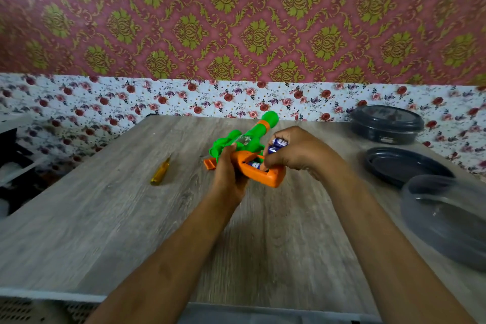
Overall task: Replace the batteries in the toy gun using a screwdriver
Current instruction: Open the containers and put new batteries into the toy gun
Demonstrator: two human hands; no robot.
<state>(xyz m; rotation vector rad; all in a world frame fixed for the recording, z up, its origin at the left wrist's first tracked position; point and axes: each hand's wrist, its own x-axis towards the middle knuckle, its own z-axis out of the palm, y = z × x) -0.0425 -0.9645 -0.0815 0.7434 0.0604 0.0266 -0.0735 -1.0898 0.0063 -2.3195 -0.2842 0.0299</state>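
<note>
**Desk:** What is in the shot?

**Photographer:** A person at a wood-grain table (105, 218), mid-job on a green and orange gun (247, 137). It is held just above the middle of the table, with the barrel pointing to the far side. The left hand (228, 179) has its fingers curled round the body where green meets orange. The orange grip (273, 179) juts toward the near right with its slot open.

**Desk:** And the right hand?

**Photographer:** The right hand (297, 152) is curled over two blue batteries (278, 144), tucked against the palm. One fingertip (265, 166) reaches down to a third cell (255, 165) lying in the slot. I cannot tell whether that cell is going in or coming out.

**Desk:** How would you say the toy handles?

**Photographer:** It looks like light, hollow, stiff plastic, smooth enough to twist in the hand. It seems best held by the body, as it is now, with the slot facing up. The clear part on the barrel looks the most fragile. The cells are small, slick cylinders that would roll if dropped, so pinching one by its sides and seating it end first looks sensible.

**Desk:** What about the tools?

**Photographer:** A yellow screwdriver (160, 172) lies on the table, well to the left of the gun. The orange cover (209, 163) is on the table just left of the gun. The screw is too small to make out.

**Desk:** And the background?

**Photographer:** At far right is a dark box (386, 123), with a dark lid (402, 166) nearer and a clear bowl (447, 218) nearest.
</note>
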